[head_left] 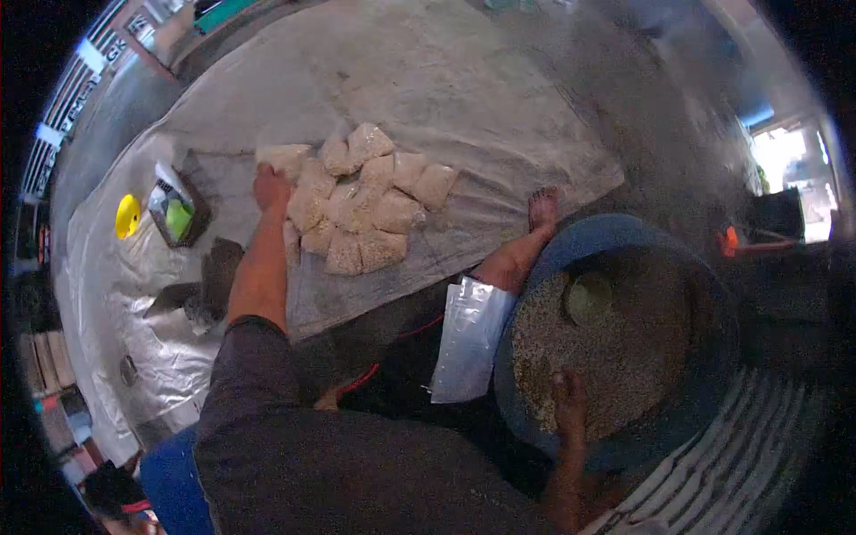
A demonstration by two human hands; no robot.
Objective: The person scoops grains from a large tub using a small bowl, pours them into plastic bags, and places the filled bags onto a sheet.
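Note:
My left hand point(272, 189) is stretched out to the far left corner of a group of filled clear plastic bags point(361, 205). Its fingers are closed on the edge of one plastic bag of pale grain point(285, 158), which looks slightly blurred. On my right side, a big blue tub point(615, 230) holds a heap of loose pale grain or beans point(637, 366). Over the near part of that heap is my right hand point(569, 406), fingers extended and nothing visible in them. A round scoop or bowl point(588, 299) lies on the grain.
Flat silvery plastic bags point(468, 339) rest on my leg beside the tub. A grey tarp point(428, 80) covers the floor. To the left are a yellow round object point(127, 217) and a dark container point(198, 214) with a green item point(180, 218). Corrugated sheeting point(740, 446) borders the tub.

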